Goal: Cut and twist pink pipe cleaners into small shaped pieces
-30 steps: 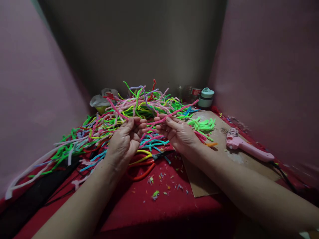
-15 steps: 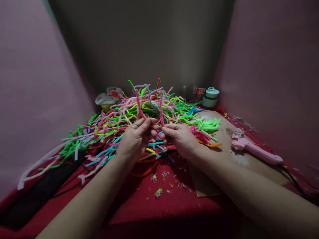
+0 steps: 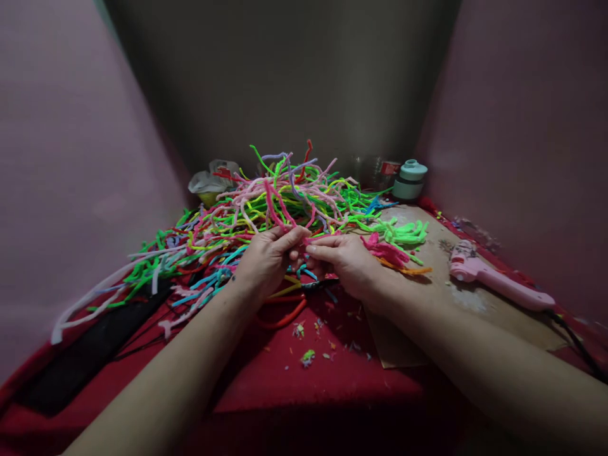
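Between my two hands is a deep pink pipe cleaner (image 3: 274, 204), bent, with its ends sticking up above my left fingers. My left hand (image 3: 273, 253) pinches it between thumb and forefinger. Thumb and fingers of my right hand (image 3: 344, 259) are closed on the same pink piece close to the left fingertips; most of it there is hidden. Behind the hands rises a tangled heap of pipe cleaners (image 3: 256, 202) in pink, green, yellow and other colours. A bundle of dark pink pipe cleaners (image 3: 387, 251) lies just right of my right hand.
A pink glue gun (image 3: 498, 282) rests on a brown board (image 3: 439, 294) at the right. Near the wall stand a teal bottle (image 3: 409, 179) and a plastic bag (image 3: 209, 180). Fuzz scraps (image 3: 308, 356) dot the red cloth (image 3: 294, 392). A black strip (image 3: 85, 354) lies left.
My hands have drawn closer together, and the upright pink end by my right hand has tipped left. The whole view has shifted slightly.
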Tool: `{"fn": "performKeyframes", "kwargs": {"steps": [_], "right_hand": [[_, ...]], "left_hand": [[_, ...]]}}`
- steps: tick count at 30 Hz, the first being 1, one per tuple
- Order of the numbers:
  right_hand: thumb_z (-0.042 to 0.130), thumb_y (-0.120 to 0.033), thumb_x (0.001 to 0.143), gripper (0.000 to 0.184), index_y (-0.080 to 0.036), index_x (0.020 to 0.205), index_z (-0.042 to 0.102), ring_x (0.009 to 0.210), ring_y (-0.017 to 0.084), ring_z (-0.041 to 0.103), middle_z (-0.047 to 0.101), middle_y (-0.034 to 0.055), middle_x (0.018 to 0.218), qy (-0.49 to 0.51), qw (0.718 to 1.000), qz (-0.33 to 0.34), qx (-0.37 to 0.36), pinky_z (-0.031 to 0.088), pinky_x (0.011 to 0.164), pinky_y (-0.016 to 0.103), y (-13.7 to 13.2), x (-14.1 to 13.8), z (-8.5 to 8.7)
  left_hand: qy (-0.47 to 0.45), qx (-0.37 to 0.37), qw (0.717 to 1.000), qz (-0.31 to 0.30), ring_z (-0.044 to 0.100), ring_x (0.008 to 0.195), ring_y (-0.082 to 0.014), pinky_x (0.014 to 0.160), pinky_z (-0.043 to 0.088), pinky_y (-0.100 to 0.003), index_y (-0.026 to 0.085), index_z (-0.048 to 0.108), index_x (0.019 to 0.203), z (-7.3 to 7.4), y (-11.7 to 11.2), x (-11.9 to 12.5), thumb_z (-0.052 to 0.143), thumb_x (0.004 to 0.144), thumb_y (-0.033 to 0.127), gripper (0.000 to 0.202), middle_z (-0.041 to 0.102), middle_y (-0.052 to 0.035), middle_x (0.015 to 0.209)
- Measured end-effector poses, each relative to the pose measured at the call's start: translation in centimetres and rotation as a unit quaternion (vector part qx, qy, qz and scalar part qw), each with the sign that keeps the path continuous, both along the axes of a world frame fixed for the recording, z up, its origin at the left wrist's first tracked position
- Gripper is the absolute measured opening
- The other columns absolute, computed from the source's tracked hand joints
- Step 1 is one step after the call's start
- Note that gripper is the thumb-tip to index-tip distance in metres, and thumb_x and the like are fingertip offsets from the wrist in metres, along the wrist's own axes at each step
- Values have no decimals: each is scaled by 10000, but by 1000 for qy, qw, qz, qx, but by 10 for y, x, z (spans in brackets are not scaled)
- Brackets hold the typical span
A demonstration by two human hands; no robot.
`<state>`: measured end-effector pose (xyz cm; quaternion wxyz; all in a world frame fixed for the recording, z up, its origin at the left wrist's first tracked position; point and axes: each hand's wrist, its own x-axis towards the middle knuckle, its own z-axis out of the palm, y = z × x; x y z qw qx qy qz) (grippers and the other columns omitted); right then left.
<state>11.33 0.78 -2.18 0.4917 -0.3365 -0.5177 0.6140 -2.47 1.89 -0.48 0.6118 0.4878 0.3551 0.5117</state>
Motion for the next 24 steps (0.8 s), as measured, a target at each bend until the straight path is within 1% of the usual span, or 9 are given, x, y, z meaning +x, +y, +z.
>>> {"fn": "performKeyframes", "kwargs": {"steps": [3, 5, 8, 10, 12, 14, 16, 21, 24], "right_hand": [[677, -254, 673, 122, -139, 688, 638, 469, 69, 464, 581, -7, 575, 66, 997, 27, -40, 374, 466, 210, 2, 1, -1], [678, -231, 675, 115, -138, 725, 634, 497, 78, 494, 617, 12, 636, 84, 993, 42, -71, 404, 492, 217, 2, 2, -1], [621, -233, 718, 110, -124, 734, 626, 528, 104, 545, 647, 43, 687, 96, 986, 72, -112, 442, 520, 245, 3, 3, 1], [563, -252, 760, 153, -115, 725, 623, 520, 114, 556, 644, 52, 664, 107, 981, 91, -134, 456, 527, 259, 4, 4, 1], [546, -233, 770, 146, -112, 739, 622, 499, 109, 554, 638, 48, 638, 118, 978, 98, -140, 458, 518, 255, 5, 4, 0], [576, -199, 755, 94, -118, 771, 621, 490, 103, 555, 638, 39, 632, 124, 978, 100, -132, 453, 507, 240, 5, 4, -1], [613, -202, 749, 85, -125, 786, 615, 497, 101, 561, 644, 38, 643, 127, 979, 99, -122, 455, 505, 236, 5, 3, -3], [640, -228, 758, 121, -120, 756, 585, 453, 82, 536, 625, 26, 614, 119, 984, 70, -116, 451, 476, 222, 5, -1, -5], [646, -216, 757, 137, -129, 726, 545, 420, 74, 512, 607, 14, 575, 119, 984, 53, -118, 418, 435, 200, 3, -3, -3]], "left_hand": [[-28, 4, 1000, 6, 410, 415, -45, 405, 353, -168, 112, 649, 755, 1, 1, -3, 706, 682, 253, 168, 454, 45, 473], [-43, -1, 999, 9, 420, 415, -47, 407, 359, -170, 105, 659, 780, 1, 2, -5, 708, 680, 237, 173, 462, 42, 475], [-61, -8, 998, -1, 448, 423, -56, 410, 368, -177, 100, 660, 795, -1, 3, -6, 707, 682, 233, 181, 473, 38, 479], [-63, -12, 998, -17, 457, 418, -64, 410, 373, -189, 108, 653, 811, -2, 3, -6, 697, 695, 246, 185, 471, 40, 482], [-59, -19, 998, -24, 448, 400, -63, 400, 366, -194, 115, 648, 818, -2, 2, -7, 690, 705, 254, 185, 468, 43, 481], [-57, -21, 998, -19, 438, 389, -59, 391, 358, -192, 115, 644, 803, -1, 2, -7, 691, 704, 249, 173, 466, 44, 477], [-58, -18, 998, -15, 433, 389, -57, 386, 355, -188, 112, 644, 788, 0, 1, -7, 692, 703, 240, 161, 466, 42, 474], [-64, 4, 998, 5, 448, 411, -53, 382, 363, -170, 98, 659, 763, 0, 2, -7, 717, 664, 192, 149, 499, 30, 482], [-62, 16, 998, 16, 468, 428, -50, 412, 392, -168, 99, 658, 755, 0, 2, -7, 724, 652, 185, 149, 517, 28, 491]]}}
